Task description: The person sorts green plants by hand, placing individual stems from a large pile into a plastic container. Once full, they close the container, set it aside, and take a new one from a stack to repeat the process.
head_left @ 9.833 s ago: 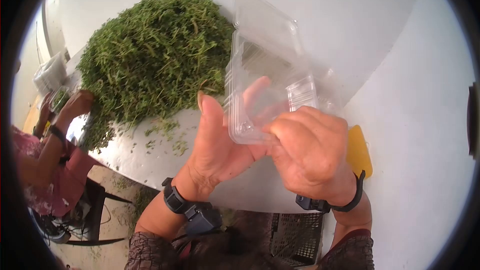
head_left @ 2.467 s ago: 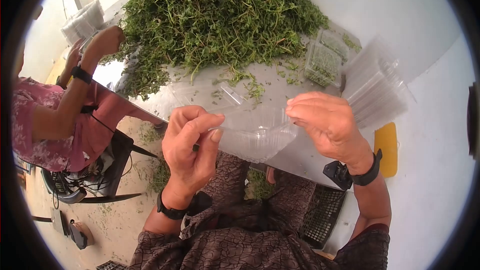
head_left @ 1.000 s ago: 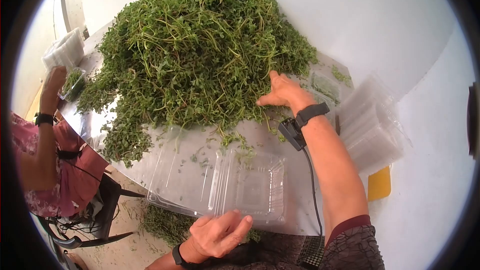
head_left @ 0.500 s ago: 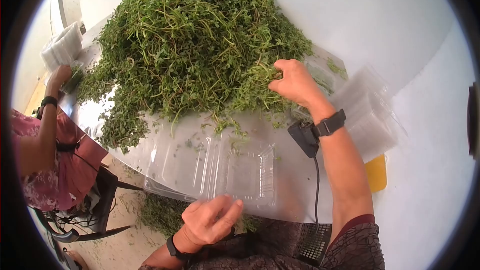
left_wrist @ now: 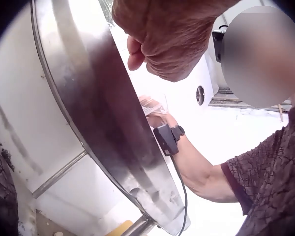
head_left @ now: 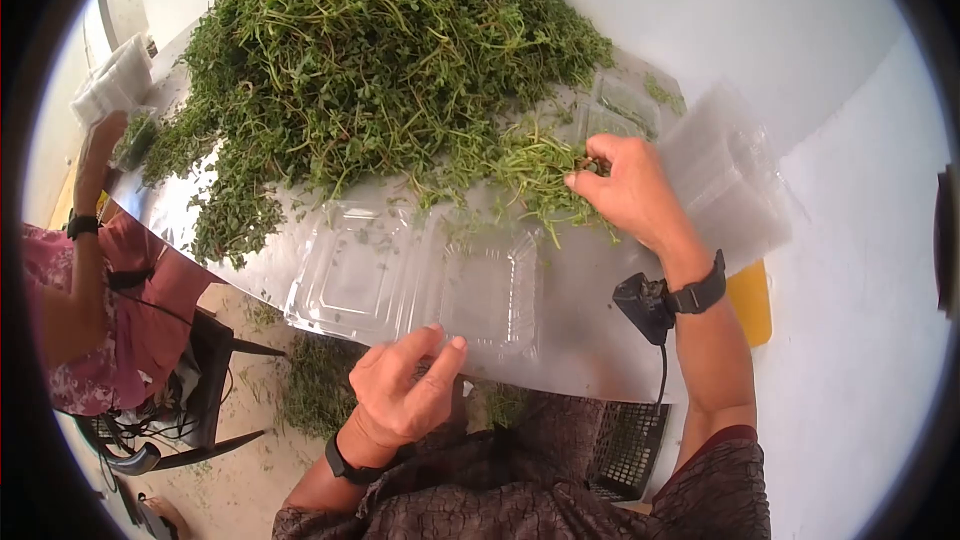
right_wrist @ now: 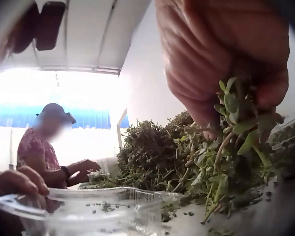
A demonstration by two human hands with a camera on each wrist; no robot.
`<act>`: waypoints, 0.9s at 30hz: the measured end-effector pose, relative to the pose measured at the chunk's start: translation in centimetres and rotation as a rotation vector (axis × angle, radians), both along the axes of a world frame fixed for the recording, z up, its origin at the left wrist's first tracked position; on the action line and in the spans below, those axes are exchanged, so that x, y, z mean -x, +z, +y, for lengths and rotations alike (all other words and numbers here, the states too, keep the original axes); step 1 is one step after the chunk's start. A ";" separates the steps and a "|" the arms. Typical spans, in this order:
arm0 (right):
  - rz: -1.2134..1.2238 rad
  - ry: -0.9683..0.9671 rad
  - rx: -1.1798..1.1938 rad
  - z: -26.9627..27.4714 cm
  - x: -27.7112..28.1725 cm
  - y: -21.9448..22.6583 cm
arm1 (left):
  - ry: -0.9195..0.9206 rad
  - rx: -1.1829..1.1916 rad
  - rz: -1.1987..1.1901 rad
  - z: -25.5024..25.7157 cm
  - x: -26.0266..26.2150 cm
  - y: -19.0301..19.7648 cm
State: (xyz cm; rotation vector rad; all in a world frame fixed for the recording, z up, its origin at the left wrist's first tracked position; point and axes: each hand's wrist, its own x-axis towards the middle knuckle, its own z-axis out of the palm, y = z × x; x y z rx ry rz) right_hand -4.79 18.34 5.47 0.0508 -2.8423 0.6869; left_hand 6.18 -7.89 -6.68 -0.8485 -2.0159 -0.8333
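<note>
My right hand [head_left: 640,195] pinches a bunch of purslane [head_left: 548,175] at the right front of a large green heap [head_left: 380,70]. In the right wrist view, leafy stems [right_wrist: 236,132] hang from between its thumb and fingers. A clear plastic clamshell container [head_left: 475,290] lies unfolded on the metal table, its lid half [head_left: 350,270] to the left. My left hand [head_left: 400,390] is at the container's front edge, fingers loosely bent, index finger and thumb apart. The left wrist view shows the back of that hand [left_wrist: 167,34] over the table edge.
Filled clear boxes [head_left: 625,105] stand behind my right hand, beside a stack of nested containers [head_left: 725,180]. A yellow object [head_left: 750,300] lies below the stack. Another person [head_left: 90,310] sits at the left. A black crate [head_left: 625,450] stands under the table edge.
The container was held up in both hands, then laid unfolded on the table. My right hand reached into the heap, gripped purslane and drew it toward the front right. The left hand stayed near the container.
</note>
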 end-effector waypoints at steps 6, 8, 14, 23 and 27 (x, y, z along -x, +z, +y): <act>-0.035 -0.103 0.041 1.6 -4.2 -1.4 | 0.055 -0.021 0.007 1.0 0.3 -0.2; -0.084 -0.077 0.024 2.8 -5.2 -2.4 | 0.021 -0.026 0.014 1.3 0.2 -0.2; -0.051 -0.064 0.238 4.1 -7.4 -3.1 | 0.010 -0.029 -0.002 1.9 0.1 -0.4; 0.115 -0.206 0.442 3.9 -9.0 -1.4 | 0.077 -0.006 0.015 1.3 -0.3 -0.4; 0.313 -0.159 0.513 4.5 -9.3 -1.4 | 0.078 -0.008 0.066 1.8 0.2 -0.2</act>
